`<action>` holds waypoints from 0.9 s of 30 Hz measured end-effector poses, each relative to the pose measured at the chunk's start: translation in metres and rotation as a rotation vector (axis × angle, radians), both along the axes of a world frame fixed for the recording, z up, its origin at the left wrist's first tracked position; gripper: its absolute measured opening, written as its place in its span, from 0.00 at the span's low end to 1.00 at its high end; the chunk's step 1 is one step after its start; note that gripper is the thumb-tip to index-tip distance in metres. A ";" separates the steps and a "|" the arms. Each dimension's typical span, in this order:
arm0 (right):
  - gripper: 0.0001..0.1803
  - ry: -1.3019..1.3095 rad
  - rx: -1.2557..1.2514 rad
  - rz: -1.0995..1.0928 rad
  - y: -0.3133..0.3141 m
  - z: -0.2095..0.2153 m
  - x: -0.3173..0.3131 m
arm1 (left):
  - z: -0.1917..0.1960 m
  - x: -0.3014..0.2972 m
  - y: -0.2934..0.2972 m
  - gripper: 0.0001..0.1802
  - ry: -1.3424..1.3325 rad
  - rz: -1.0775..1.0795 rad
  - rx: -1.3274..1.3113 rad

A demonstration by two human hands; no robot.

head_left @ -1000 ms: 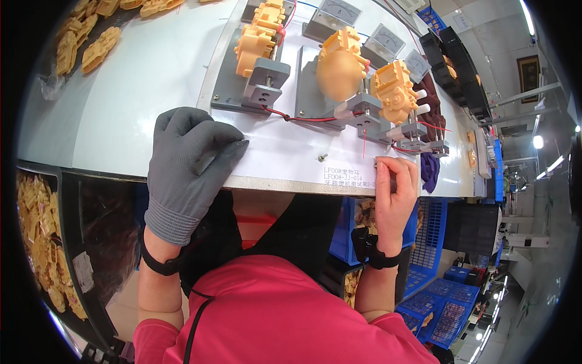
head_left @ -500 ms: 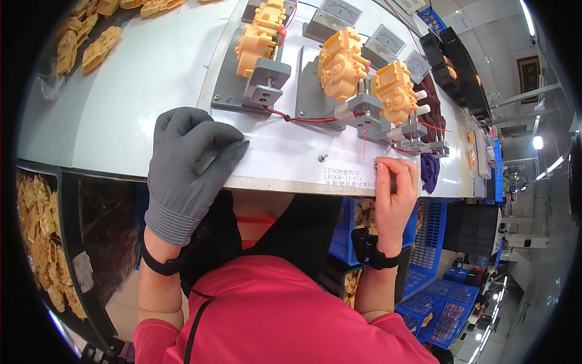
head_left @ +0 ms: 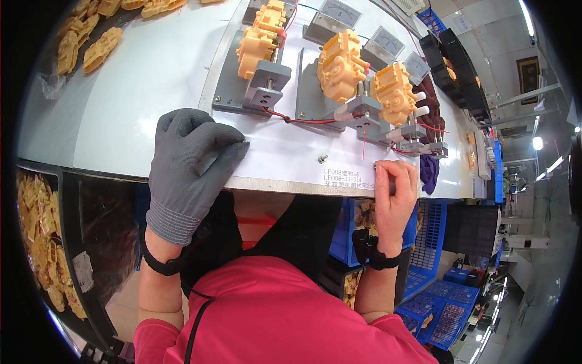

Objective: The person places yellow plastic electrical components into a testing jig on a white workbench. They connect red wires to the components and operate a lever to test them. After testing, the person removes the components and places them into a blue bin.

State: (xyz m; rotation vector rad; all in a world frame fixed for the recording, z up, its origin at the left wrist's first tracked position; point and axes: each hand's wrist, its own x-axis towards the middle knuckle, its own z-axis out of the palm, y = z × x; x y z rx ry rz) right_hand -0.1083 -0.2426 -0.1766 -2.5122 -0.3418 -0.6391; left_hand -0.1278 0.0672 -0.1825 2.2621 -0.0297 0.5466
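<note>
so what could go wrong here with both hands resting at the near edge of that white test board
1. The thin red wire runs loose across the white board just beyond the grey-gloved left hand; a forward slide could snag it.
2. The bare right hand grips the board's near edge right below the grey clamp fixtures, so fingers might get pinched.
3. The yellow plastic gearbox housings sit upright in fixtures; a bump to the board may unseat them.

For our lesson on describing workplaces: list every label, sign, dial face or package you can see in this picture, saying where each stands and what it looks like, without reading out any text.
Printed label: near edge of the white board, between the hands; a few dark text lines.
Three meter faces: far edge of the board, behind the orange parts; pale rectangular dials in grey housings.
Framed picture: far right wall; dark, rectangular.
Blue crates: lower right, under the bench; slotted, blue.
</note>
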 end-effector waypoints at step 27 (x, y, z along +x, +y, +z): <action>0.09 0.086 -0.044 0.214 0.069 0.005 0.003 | 0.000 -0.001 0.005 0.06 -0.009 -0.038 -0.029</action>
